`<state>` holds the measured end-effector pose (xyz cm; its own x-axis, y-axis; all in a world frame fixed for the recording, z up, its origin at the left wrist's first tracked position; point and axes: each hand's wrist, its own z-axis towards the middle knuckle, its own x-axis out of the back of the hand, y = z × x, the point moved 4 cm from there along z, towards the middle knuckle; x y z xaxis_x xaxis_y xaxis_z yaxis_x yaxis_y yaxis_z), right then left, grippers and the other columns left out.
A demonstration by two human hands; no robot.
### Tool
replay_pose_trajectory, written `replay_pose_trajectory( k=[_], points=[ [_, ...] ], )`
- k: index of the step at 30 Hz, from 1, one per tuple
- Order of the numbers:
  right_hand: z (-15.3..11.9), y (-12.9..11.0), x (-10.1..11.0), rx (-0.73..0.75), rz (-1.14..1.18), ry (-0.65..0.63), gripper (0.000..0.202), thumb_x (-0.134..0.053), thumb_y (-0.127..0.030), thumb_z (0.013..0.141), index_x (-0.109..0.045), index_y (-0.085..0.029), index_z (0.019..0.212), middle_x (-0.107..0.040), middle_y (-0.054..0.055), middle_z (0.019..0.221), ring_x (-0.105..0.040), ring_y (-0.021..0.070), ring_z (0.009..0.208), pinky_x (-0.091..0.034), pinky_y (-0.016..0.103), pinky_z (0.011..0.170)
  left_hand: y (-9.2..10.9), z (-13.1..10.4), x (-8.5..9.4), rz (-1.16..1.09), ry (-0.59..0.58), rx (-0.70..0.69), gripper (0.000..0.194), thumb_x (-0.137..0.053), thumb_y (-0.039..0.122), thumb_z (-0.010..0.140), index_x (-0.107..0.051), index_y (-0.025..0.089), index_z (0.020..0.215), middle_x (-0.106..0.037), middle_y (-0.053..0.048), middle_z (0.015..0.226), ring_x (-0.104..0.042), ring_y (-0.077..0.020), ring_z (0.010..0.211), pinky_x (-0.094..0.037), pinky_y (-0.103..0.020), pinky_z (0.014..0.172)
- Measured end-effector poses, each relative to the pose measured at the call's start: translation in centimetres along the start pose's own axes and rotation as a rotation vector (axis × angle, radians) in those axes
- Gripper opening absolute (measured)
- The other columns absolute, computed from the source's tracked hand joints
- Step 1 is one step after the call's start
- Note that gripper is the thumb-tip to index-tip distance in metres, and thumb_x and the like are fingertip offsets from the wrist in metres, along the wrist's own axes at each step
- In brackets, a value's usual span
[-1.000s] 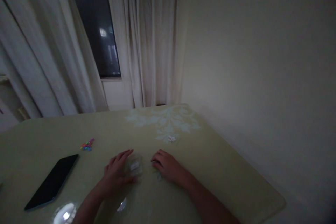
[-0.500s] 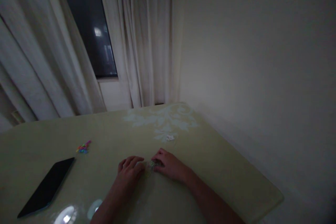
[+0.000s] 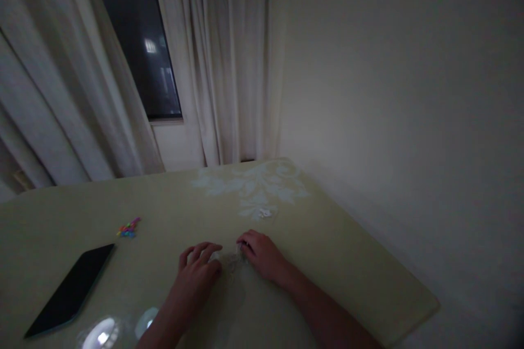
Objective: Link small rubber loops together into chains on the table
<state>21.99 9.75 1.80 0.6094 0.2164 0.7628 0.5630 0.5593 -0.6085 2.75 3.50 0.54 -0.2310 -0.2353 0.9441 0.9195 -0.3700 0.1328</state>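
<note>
Between my two hands, on the pale green table point(image 3: 164, 212), lies a small tangled bundle of thin whitish strands point(image 3: 233, 259). My right hand point(image 3: 264, 255) pinches its right side, thumb and fingertips together on the strands. On the bundle's left is my left hand point(image 3: 198, 270), its fingers apart and curved, the fingertips near a clear piece that is too faint to make out. A small group of white pieces point(image 3: 265, 212) rests beyond my right hand.
Several small colourful pieces point(image 3: 129, 228) lie at the left, with a dark tablet-like slab point(image 3: 71, 290) nearer. A wall point(image 3: 388, 120) borders the table's right side. Curtains point(image 3: 229, 65) hang behind it. Light reflections show at the front left.
My right thumb and fingers have closed up on the strands and lifted part of them slightly. My left hand has shifted a little left, its fingers wider apart.
</note>
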Motion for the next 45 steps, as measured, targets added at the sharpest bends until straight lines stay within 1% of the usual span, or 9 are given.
replay_pose_trajectory(
  k=[4, 9, 13, 18, 30, 37, 40, 43, 45],
  points=[
    [-0.1, -0.4, -0.2, 0.068, 0.028, -0.012, 0.033, -0.052, -0.013, 0.097, -0.069, -0.019, 0.124, -0.070, 0.009, 0.117, -0.063, 0.0205, 0.111, -0.047, 0.031, 0.100, 1.6, 0.4, -0.7, -0.011, 0.002, 0.011, 0.024, -0.065, 0.008, 0.088, -0.078, 0.029, 0.086, -0.074, -0.004, 0.127, -0.058, -0.0311, 0.124, -0.035, -0.051, 0.105],
    [-0.7, -1.0, -0.3, 0.153, -0.061, -0.117, 0.047, -0.074, -0.025, 0.082, -0.067, -0.021, 0.129, -0.065, 0.009, 0.123, -0.056, 0.0248, 0.117, -0.045, 0.035, 0.104, 2.3, 0.5, -0.4, -0.027, 0.013, 0.012, 0.027, -0.062, 0.011, 0.093, -0.075, 0.031, 0.105, -0.074, -0.003, 0.124, -0.060, -0.0285, 0.120, -0.036, -0.047, 0.100],
    [-0.8, -1.0, -0.6, 0.165, -0.092, -0.123, 0.031, -0.069, -0.029, 0.092, -0.070, -0.022, 0.122, -0.064, 0.008, 0.118, -0.057, 0.0226, 0.114, -0.046, 0.032, 0.099, 2.2, 0.5, -0.5, -0.011, 0.061, 0.060, 0.028, -0.063, 0.014, 0.093, -0.073, 0.031, 0.112, -0.076, -0.005, 0.121, -0.060, -0.0299, 0.119, -0.033, -0.049, 0.102],
    [0.0, -0.3, -1.9, 0.133, -0.181, -0.084, 0.017, -0.057, -0.022, 0.101, -0.072, -0.017, 0.109, -0.068, 0.009, 0.110, -0.061, 0.0214, 0.106, -0.048, 0.031, 0.094, 2.6, 1.1, -1.5, -0.001, 0.030, 0.094, 0.025, -0.057, 0.010, 0.095, -0.074, 0.027, 0.105, -0.077, -0.007, 0.111, -0.062, -0.0314, 0.115, -0.034, -0.049, 0.101],
    [0.5, -0.3, 0.5, 0.042, 0.308, 0.058, 0.025, -0.055, -0.026, 0.102, -0.076, -0.019, 0.114, -0.078, 0.009, 0.112, -0.071, 0.0214, 0.106, -0.051, 0.034, 0.097, 2.7, 1.4, -0.8, -0.038, 0.100, 0.108, 0.022, -0.057, 0.013, 0.096, -0.073, 0.027, 0.098, -0.078, -0.004, 0.098, -0.063, -0.0267, 0.105, -0.031, -0.046, 0.102],
    [0.2, -0.1, 1.1, 0.031, 0.350, 0.054, 0.033, -0.058, -0.014, 0.095, -0.070, -0.018, 0.125, -0.075, 0.010, 0.118, -0.071, 0.0199, 0.105, -0.055, 0.033, 0.093, 1.7, 1.2, -0.4, -0.089, 0.065, 0.082, 0.025, -0.059, 0.017, 0.096, -0.074, 0.031, 0.110, -0.079, -0.004, 0.109, -0.067, -0.0289, 0.110, -0.031, -0.048, 0.102],
    [-0.1, 0.3, 1.9, 0.034, 0.282, -0.026, 0.036, -0.066, -0.020, 0.092, -0.069, -0.020, 0.127, -0.071, 0.010, 0.123, -0.070, 0.0201, 0.102, -0.055, 0.033, 0.091, 1.7, 1.0, -0.2, -0.100, 0.040, 0.030, 0.031, -0.070, 0.027, 0.089, -0.072, 0.031, 0.120, -0.076, -0.006, 0.121, -0.063, -0.0306, 0.118, -0.029, -0.049, 0.106],
    [-0.5, 0.6, 2.2, 0.049, 0.160, -0.120, 0.059, -0.086, -0.032, 0.078, -0.066, -0.021, 0.132, -0.066, 0.011, 0.127, -0.064, 0.0257, 0.114, -0.050, 0.038, 0.102, 2.0, 0.9, -0.5, -0.108, 0.023, -0.004, 0.036, -0.073, 0.032, 0.089, -0.070, 0.031, 0.125, -0.075, -0.007, 0.123, -0.062, -0.0304, 0.120, -0.027, -0.050, 0.109],
    [-0.6, 0.7, 2.0, 0.058, 0.092, -0.156, 0.064, -0.090, -0.034, 0.072, -0.068, -0.020, 0.130, -0.064, 0.011, 0.126, -0.060, 0.0276, 0.119, -0.047, 0.039, 0.106, 2.1, 1.0, -0.9, -0.099, 0.025, -0.006, 0.032, -0.071, 0.034, 0.092, -0.071, 0.030, 0.123, -0.075, -0.007, 0.120, -0.063, -0.0300, 0.117, -0.027, -0.050, 0.108]
  ],
)
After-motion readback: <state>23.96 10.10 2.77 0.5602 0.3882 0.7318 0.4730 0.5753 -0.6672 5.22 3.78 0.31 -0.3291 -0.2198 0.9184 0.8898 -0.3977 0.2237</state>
